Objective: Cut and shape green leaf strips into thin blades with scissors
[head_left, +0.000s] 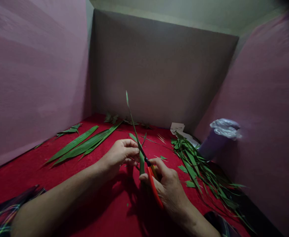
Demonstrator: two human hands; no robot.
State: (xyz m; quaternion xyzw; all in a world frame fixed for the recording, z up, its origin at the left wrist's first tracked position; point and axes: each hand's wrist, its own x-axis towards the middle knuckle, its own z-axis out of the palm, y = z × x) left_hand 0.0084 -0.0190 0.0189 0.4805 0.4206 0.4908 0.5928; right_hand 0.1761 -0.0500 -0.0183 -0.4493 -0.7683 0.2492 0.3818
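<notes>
1. Over the red cloth point(102, 214), mid-table: left hand point(124, 153) pinching a green leaf point(141, 164) between thumb and fingers.
2. Right hand point(169, 189) wrapped round red-handled scissors point(155, 189), blades up against that leaf; can't tell from where I stand if they're biting.
3. Long leaves point(82, 148) flat, off to the left.
4. Leaf pile point(196, 168) at right, beside purple cup point(211, 143); toothpicks point(161, 138) and white card point(177, 127) nearby.

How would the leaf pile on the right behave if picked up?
The leaf pile is probably light, being made of thin blades; likely floppy, as its long ends splay and curve; and apt to tangle or shed pieces, since the blades overlap loosely.
</notes>
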